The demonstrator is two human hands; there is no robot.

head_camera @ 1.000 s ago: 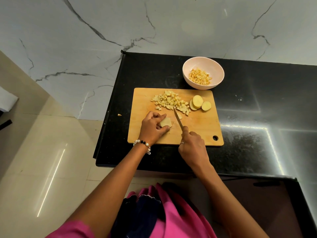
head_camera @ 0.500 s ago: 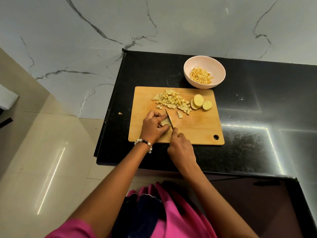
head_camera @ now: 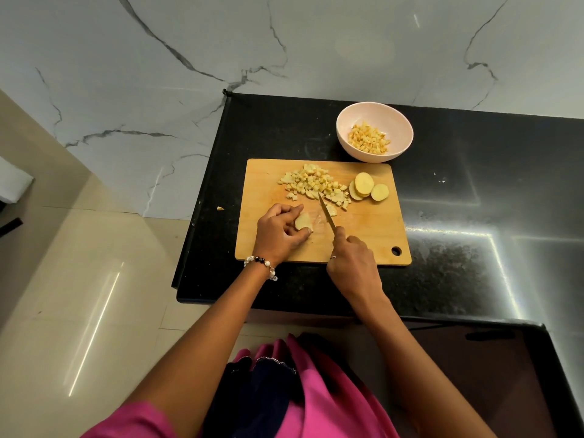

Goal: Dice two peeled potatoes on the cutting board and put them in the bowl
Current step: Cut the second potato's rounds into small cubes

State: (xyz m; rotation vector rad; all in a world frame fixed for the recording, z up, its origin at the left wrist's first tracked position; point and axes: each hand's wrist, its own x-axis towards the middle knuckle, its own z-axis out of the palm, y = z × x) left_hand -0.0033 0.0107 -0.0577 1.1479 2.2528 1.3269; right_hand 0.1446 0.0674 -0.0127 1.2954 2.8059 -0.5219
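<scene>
Head view: roughly mid-task. Bowl (head_camera: pixel 374 131) holds some dice; a bigger dice pile (head_camera: pixel 313 184) and three slices (head_camera: pixel 368 187) sit on the board (head_camera: pixel 363 235), still to go. Left hand (head_camera: pixel 280 233) pinches a pale potato piece (head_camera: pixel 303 222) flat on the board. Right hand (head_camera: pixel 352 263) grips the knife (head_camera: pixel 327 218), blade just beside it.

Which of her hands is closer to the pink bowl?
Right. The right hand, gripping the knife, sits below the pink bowl; the left hand lies farther left, holding a potato piece.
</scene>
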